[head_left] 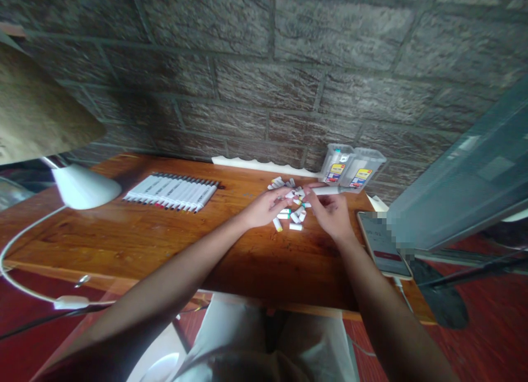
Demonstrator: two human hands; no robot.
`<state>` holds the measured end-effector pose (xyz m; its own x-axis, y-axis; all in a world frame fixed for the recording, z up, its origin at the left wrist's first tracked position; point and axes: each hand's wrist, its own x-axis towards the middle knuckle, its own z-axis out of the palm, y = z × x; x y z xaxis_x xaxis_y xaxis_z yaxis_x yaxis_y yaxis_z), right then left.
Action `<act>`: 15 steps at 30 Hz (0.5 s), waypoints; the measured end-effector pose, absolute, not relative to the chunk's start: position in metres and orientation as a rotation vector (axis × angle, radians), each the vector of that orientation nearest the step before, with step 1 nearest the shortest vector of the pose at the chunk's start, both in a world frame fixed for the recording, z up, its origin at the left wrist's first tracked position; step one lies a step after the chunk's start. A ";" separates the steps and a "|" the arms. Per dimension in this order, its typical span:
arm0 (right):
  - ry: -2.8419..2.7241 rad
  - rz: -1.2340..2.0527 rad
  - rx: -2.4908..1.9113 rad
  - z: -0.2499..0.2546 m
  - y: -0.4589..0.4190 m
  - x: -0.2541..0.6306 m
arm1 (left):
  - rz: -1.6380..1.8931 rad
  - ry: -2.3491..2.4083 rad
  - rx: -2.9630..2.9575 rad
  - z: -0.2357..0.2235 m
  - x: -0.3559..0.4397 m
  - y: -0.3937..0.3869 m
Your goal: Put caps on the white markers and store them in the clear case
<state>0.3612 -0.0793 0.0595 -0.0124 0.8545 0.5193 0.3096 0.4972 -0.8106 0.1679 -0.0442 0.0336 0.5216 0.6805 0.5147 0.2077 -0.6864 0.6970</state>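
My right hand (332, 211) is closed round a white marker pen (330, 190) that points right toward the plastic cases. My left hand (266, 205) pinches a small white cap (290, 194) at the marker's left end. Both hands hover over a scatter of several loose marker caps (291, 217) with coloured tips on the wooden desk (144, 239). A neat row of several white markers (171, 192) lies flat to the left, apart from both hands.
Two clear plastic marker cases (352, 167) stand against the brick wall at the back right. A phone (383, 243) lies near the desk's right edge. A white desk lamp (84, 187) with a curved neck sits at the left. A fan base stands on the floor at right.
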 end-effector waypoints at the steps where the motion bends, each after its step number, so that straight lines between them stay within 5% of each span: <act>1: -1.620 0.543 -1.038 0.060 -0.079 0.361 | 1.084 0.725 2.206 0.034 0.168 -0.045; 10: -1.645 0.073 -1.165 0.063 -0.080 0.366 | 1.057 0.722 2.170 0.038 0.169 -0.046; 15: -1.424 0.082 -1.222 0.059 -0.069 0.388 | 1.030 0.673 2.110 0.045 0.170 -0.054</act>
